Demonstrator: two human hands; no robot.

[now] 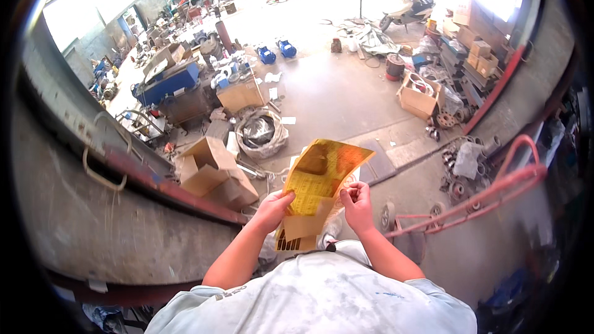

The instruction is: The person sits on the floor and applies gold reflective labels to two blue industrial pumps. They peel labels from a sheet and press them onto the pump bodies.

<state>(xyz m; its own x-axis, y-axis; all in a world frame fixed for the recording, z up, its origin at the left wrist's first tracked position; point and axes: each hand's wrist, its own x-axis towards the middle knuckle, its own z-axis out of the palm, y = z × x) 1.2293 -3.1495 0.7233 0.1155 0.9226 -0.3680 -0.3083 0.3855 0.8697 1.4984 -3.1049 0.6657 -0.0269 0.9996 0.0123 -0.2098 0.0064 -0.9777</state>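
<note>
A yellow, glossy printed packet (315, 179) with orange and brown areas hangs in front of my body, slightly tilted. Its left edge is gripped by my left hand (272, 211), with the thumb lying on the front. My right hand (357, 206) pinches the opposite edge between thumb and bent fingers. A plain tan patch (304, 226) covers part of its lower front, and dark bars show near the bottom corner. Whatever is inside the packet cannot be seen. Behind it, part of a whitish thing shows by my right fingers, too hidden to name.
An open cardboard box (216, 173) and a sack-lined round container (262, 133) stand ahead on the left. A red hand truck (470, 207) leans at the right beside metal parts. Two blue motors (276, 51), a white scooter (408, 9) and another carton (419, 96) are farther off.
</note>
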